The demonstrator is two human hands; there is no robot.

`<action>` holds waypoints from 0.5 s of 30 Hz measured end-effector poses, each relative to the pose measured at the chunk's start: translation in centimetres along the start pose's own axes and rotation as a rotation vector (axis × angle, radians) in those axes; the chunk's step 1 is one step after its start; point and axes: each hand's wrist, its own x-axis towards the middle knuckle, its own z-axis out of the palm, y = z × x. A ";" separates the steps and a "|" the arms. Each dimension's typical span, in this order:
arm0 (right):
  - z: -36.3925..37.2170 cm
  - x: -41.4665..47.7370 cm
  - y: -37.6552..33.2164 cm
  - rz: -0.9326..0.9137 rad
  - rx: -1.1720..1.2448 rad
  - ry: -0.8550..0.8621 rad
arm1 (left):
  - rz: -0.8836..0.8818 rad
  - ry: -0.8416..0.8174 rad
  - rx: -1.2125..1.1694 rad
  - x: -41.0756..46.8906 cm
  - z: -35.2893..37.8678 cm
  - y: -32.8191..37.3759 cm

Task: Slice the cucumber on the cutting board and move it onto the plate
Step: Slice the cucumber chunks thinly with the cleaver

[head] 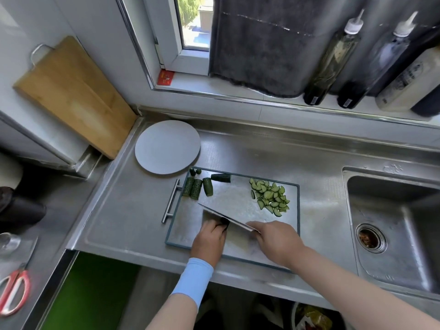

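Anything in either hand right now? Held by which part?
Right hand grips the knife at its handle end; left hand curls over a dark cucumber piece beside the blade.

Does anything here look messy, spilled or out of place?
Nothing much: the cucumber chunks and slices all lie on the cutting board. Only the sink drain holds brownish scraps.

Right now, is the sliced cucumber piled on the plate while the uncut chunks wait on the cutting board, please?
No: the head view shows the sliced cucumber piled on the cutting board, not the plate; the uncut chunks wait there too.
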 end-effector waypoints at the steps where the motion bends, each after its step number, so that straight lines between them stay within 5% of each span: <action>1: -0.1 -0.1 -0.2 -0.009 -0.005 0.014 | -0.001 0.003 0.002 0.1 0.1 0.0; 15: 0.9 -1.3 -1.1 0.015 -0.031 0.034 | -0.053 -0.073 0.049 0.6 -0.4 0.2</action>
